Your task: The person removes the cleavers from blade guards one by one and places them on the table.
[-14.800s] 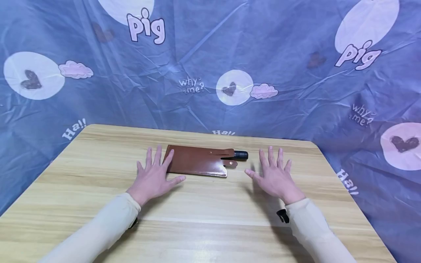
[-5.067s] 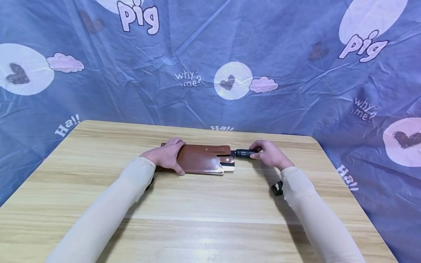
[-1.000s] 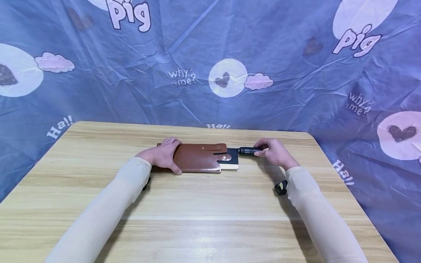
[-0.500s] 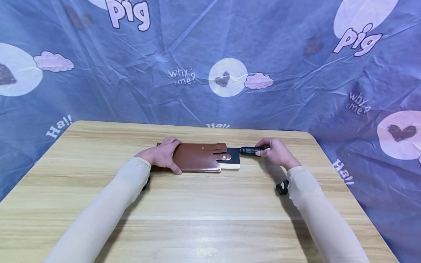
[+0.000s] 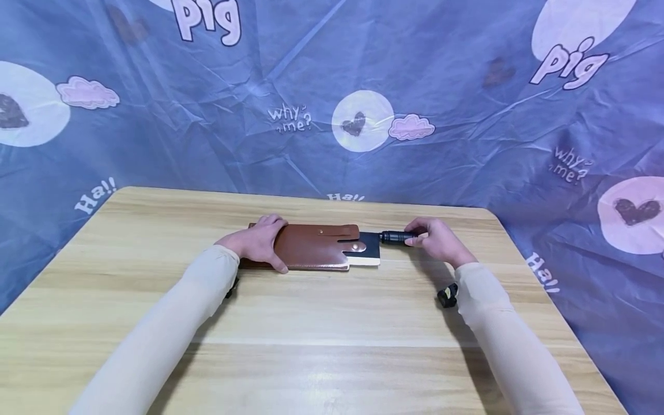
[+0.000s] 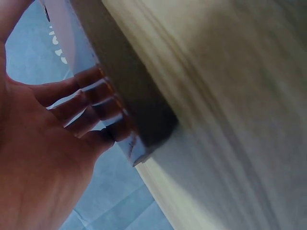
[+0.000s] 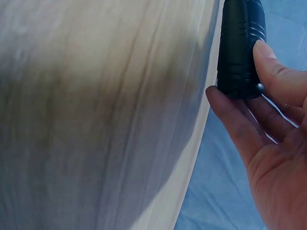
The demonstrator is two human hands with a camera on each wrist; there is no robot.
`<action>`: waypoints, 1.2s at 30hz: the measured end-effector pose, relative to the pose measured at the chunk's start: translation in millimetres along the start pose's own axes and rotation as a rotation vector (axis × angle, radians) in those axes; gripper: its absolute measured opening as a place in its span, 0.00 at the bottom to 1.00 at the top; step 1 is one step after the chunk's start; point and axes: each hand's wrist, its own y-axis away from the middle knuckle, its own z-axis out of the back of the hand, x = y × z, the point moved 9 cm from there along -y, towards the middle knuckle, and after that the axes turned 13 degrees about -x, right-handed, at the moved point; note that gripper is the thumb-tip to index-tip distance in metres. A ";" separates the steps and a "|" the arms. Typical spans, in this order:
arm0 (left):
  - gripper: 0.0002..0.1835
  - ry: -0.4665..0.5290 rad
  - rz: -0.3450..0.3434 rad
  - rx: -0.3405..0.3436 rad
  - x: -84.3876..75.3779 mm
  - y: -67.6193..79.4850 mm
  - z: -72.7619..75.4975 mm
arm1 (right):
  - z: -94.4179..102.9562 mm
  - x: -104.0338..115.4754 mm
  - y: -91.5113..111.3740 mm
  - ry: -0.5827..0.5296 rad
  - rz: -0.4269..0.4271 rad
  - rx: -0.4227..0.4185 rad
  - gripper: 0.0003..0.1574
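Cleaver (image 5: 371, 245), black with a pale edge (image 5: 365, 261), pokes toward 3 o'clock from a flat brown leather sheath (image 5: 311, 248); left hand (image 5: 257, 242) clamps its 9 o'clock end, thumb spread from fingers; right hand (image 5: 436, 239) just pinches the black ribbed handle (image 5: 395, 238), so wobble could nick leather imo.

L hand (image 5: 259, 242) gripping wide, R hand (image 5: 437, 240) pinching

sheath (image 5: 311, 248): brown | handle (image 5: 395, 238): black | blade (image 5: 371, 244): black, seemingly pale-edged | table (image 5: 332, 323): wood-grained | backdrop (image 5: 441, 75): blue
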 end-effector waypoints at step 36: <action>0.60 0.008 -0.004 -0.013 -0.6 -0.1 -0.4 | 0.8 -5.5 -0.1 -0.025 0.036 0.001 0.16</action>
